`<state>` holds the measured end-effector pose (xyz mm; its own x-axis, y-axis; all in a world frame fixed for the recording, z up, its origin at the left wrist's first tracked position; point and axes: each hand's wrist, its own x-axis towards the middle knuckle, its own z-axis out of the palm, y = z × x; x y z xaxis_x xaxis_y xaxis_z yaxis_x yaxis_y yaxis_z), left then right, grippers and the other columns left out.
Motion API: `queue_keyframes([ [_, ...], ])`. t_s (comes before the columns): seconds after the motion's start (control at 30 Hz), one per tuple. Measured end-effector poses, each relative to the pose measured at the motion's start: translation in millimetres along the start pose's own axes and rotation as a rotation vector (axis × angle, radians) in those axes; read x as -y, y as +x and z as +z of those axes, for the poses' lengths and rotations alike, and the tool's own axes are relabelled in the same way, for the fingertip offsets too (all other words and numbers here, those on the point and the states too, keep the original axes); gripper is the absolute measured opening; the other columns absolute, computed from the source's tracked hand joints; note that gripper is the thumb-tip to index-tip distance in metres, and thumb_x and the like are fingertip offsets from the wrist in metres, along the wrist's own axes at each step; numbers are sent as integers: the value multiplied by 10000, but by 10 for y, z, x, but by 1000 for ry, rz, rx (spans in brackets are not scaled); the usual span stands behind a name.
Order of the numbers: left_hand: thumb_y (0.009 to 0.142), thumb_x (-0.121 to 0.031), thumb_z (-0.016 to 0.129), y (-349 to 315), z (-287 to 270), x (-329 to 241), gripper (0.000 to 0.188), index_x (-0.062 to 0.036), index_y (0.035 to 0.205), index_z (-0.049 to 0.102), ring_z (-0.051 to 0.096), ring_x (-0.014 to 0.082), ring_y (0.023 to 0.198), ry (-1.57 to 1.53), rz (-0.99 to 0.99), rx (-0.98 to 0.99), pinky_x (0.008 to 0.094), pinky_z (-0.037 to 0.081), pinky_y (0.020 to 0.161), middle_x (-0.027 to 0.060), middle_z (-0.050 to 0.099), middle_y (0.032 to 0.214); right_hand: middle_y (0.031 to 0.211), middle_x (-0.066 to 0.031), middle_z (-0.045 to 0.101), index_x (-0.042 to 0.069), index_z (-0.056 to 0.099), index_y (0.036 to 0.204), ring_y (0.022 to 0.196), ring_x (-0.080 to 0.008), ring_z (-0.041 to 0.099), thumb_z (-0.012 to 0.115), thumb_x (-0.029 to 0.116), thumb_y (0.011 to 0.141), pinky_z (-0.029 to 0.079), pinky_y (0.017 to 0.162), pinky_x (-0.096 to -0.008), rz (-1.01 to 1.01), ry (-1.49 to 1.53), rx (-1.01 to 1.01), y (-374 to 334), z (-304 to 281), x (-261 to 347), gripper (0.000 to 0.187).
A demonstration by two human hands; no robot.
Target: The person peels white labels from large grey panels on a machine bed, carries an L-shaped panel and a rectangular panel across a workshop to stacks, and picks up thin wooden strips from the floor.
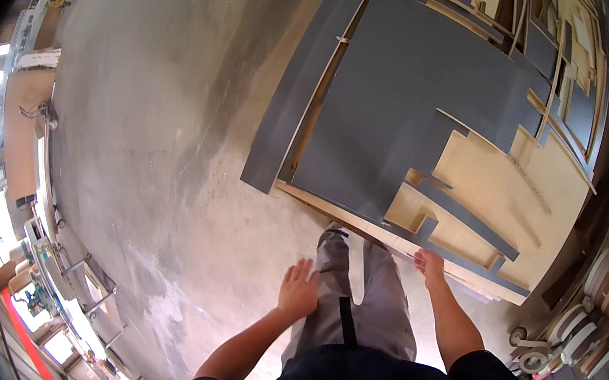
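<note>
My left hand is held in the air in front of my left thigh, fingers stretched out and nothing in it. Over the near edge of a large stack of sheet panels, my right hand hangs with its fingers loosely bent; I see nothing held in it, and cannot tell whether it touches the edge. The stack's top carries a dark grey panel with a stepped, cut-out outline. Pale plywood shows beside it, with narrow grey offcut strips lying across it.
More offcuts and thin strips lie at the stack's far right. Rolls of edge banding stand along the right side. Stained concrete floor stretches to the left, with a brown board and workshop equipment by the windows.
</note>
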<state>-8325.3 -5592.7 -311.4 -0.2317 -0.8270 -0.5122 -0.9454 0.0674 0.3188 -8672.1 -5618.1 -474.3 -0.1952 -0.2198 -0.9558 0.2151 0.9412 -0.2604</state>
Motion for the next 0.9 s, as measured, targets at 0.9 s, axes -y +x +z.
queue_keyframes([
  [0.9,723,-210,567,-1178,698,693,434,10,1097,569,528,347,1044,-347,-488,103,426,433,880,186,584,1099,1168,-280,510,-4,449,1244,1169,-416,426,571,514,774,370,964,-436,-612,-1193,-291,-183,1521,835,710],
])
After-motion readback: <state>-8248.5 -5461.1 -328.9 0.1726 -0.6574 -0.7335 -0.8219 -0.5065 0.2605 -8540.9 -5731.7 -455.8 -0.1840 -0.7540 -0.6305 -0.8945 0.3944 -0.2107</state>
